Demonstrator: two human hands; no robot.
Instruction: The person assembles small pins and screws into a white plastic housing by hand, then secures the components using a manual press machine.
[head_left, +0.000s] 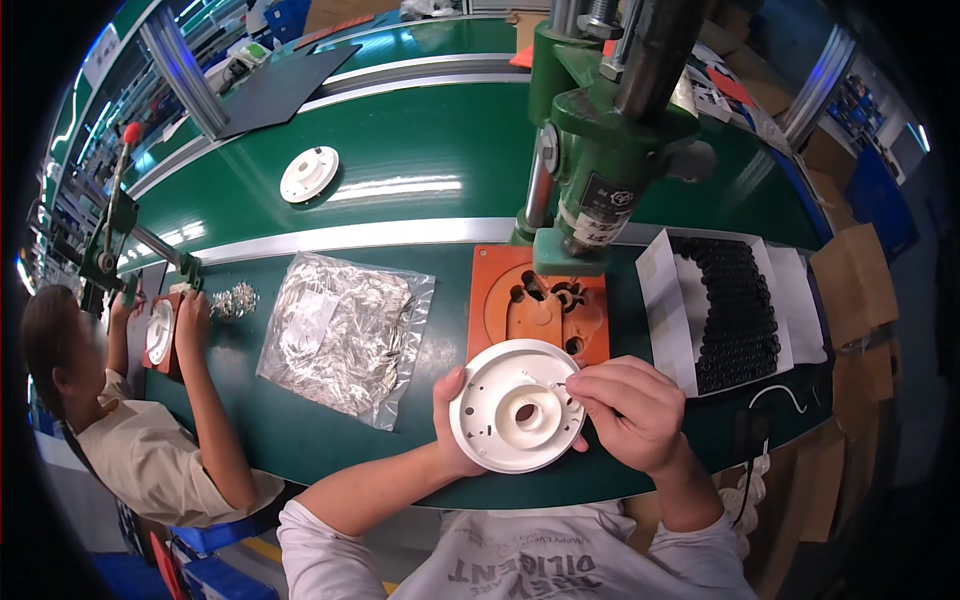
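Observation:
A white round plastic housing (pixel 478 400) with a raised central ring and several small holes is held up in front of me. My left hand (pixel 452 425) grips its left rim, the thumb at the edge and the other fingers behind it. My right hand (pixel 638 408) is closed in a pinch at the housing's right side, near a small hole. Whatever its fingertips hold is too small to make out. Just beyond the housing lies an orange fixture block (pixel 490 290) with round recesses, partly covered by the housing. Over it stands a green hand press (pixel 610 150).
Left of the fixture lies a clear bag of small metal parts (pixel 340 335); loose ones (pixel 235 300) lie beyond. A white box (pixel 655 290) of black parts stands right. Another white housing (pixel 310 174) rests on the green conveyor (pixel 420 140). A co-worker (pixel 150 440) works at left.

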